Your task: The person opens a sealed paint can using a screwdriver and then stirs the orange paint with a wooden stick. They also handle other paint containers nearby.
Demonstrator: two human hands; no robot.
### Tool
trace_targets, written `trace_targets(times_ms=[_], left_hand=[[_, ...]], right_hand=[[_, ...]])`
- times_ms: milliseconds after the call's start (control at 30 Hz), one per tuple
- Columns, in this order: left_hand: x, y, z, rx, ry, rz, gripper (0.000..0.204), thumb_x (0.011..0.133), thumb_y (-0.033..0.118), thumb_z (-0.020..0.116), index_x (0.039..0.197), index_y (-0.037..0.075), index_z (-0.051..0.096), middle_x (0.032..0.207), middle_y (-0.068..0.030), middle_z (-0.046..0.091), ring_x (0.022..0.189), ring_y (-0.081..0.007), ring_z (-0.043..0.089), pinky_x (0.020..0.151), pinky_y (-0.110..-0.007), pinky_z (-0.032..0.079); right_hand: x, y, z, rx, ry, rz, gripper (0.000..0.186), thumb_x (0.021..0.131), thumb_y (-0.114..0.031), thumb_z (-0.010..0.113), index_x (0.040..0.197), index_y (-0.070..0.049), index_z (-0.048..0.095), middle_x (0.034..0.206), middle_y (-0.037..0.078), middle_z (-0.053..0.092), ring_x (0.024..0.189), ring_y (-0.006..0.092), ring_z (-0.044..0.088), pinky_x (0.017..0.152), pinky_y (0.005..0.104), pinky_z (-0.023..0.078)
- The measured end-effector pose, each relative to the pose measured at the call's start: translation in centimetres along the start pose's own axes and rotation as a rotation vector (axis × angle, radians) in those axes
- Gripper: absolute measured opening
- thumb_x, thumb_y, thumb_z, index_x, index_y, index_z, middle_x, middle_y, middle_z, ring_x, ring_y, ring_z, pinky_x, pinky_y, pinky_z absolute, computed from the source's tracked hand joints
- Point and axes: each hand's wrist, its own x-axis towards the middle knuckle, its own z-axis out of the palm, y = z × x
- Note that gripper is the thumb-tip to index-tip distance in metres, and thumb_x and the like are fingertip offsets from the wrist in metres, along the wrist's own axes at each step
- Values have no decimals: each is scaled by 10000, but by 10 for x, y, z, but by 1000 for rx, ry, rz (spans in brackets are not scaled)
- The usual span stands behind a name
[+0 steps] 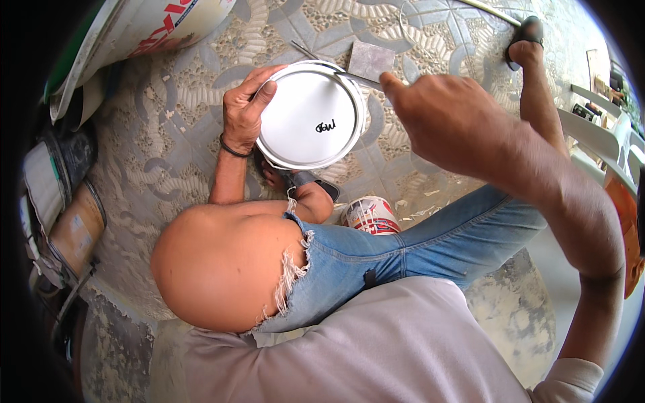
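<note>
My left hand (243, 107) grips the left side of a white lidded bucket (295, 101), thumb on the rim; the lid bears a dark handwritten mark. My right hand (443, 117), to the right of the bucket, is closed round a thin metal tool (363, 78), whose blade reaches to the rim's upper right. The handle is hidden in my fingers. Just beyond the rim lies a square grey tile piece (373, 57), and a thin rod (302, 48) is at the far side. The bucket is above my sandalled foot (316, 188), beside my bare left knee.
A small white-and-red bucket (369, 218) stands under my right leg. At upper left is a large printed white container (121, 37); several stacked buckets and containers (74, 221) line the left. White plastic chairs (591, 131) stand at right. A pale pole (480, 8) lies on the patterned floor (161, 107).
</note>
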Motion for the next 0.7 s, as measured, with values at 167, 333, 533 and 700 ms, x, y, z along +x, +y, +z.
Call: trace_targets(times_ms=[167,333,533,700], left_hand=[[-10,12,-4,-9,25,-16,383,1032,273,705,1276,-20,736,1218,-110,725,1114,-182,668,970,-314,510],[-4,6,-4,-26,-15,-34,408,1026,283,713,1294,-24,724,1226,-112,723,1120,-189,672,971,-316,516],[-7,13,-6,126,-15,4,437,1021,295,713,1323,-22,708,1272,-154,716,1163,-225,675,999,-337,524],[-4,23,-2,469,37,123,387,1008,263,729,1291,0,735,1275,-165,709,1143,-247,694,976,-357,558]], right_hand=[[26,83,23,280,127,-258,408,1031,-103,548,1416,8,624,754,136,677,671,224,688,660,421,560],[36,129,51,592,-12,-193,454,1038,-168,561,1472,-44,613,701,71,582,628,148,569,629,365,498],[61,151,68,802,-127,-221,455,1044,-166,547,1483,-65,615,642,8,529,574,91,516,557,317,450],[84,170,99,1014,-182,-293,445,1054,-168,559,1479,-51,615,602,-15,510,526,78,472,519,304,417]])
